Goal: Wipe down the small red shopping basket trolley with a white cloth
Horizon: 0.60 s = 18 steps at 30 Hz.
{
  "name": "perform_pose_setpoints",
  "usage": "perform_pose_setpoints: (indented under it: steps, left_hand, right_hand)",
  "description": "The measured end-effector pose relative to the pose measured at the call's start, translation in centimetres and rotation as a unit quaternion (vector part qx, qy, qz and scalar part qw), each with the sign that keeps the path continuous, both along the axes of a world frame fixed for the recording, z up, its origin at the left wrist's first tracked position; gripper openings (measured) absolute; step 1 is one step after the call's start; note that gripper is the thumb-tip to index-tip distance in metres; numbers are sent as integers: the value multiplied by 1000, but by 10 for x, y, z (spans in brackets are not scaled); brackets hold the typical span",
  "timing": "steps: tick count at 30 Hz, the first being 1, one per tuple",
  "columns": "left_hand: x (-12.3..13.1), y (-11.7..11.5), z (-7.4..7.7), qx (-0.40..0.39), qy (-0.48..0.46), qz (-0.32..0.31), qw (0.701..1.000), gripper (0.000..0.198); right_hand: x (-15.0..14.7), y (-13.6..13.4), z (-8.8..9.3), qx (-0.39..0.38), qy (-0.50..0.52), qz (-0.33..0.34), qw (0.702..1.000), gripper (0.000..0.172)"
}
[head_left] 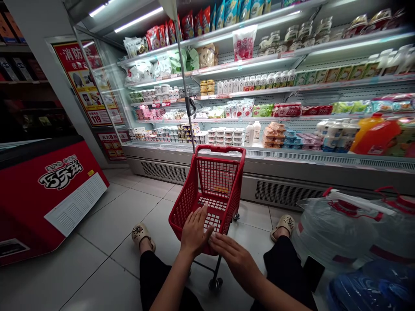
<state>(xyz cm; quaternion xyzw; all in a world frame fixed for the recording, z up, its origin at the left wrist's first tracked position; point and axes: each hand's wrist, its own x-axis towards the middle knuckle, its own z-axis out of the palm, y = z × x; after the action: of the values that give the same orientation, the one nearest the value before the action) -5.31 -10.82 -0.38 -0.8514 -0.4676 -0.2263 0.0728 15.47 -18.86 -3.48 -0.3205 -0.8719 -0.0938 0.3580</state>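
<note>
My left hand (pixel 196 231) reaches over the near rim of a red plastic shopping cart (pixel 181 207), its fingers stretched out and pointing up. Close beside it, my right hand (pixel 234 255) has its fingers extended toward the left thumb. The fingertips of the two hands nearly meet; I cannot tell whether they touch. Neither hand holds anything. The cart's grid basket shows bare mesh inside, and its black frame rests on small wheels (pixel 215 284). Whether either hand touches the cart rim is unclear.
A refrigerated display (pixel 227 93) with stocked shelves spans the back. On the left stands a red chest freezer (pixel 74 203). Large water jugs (pixel 330 233) and a dark phone-like slab (pixel 313 273) sit at right. My feet in beige clogs (pixel 142 233) flank the cart.
</note>
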Motion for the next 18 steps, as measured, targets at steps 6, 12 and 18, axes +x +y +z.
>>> perform_pose_setpoints:
  steps: [6,12,18]
  left_hand:
    - [1,-2,-3,4,6,-12,1000,77]
    - [10,1,-5,13,18,-20,1000,78]
    - [6,11,-2,0,22,-35,999,80]
  right_hand:
    - [36,45,18,17,-62,76,995,51]
    - [68,117,40,-15,-7,-18,1000,43]
    - [60,116,38,-10,-1,-64,998,34]
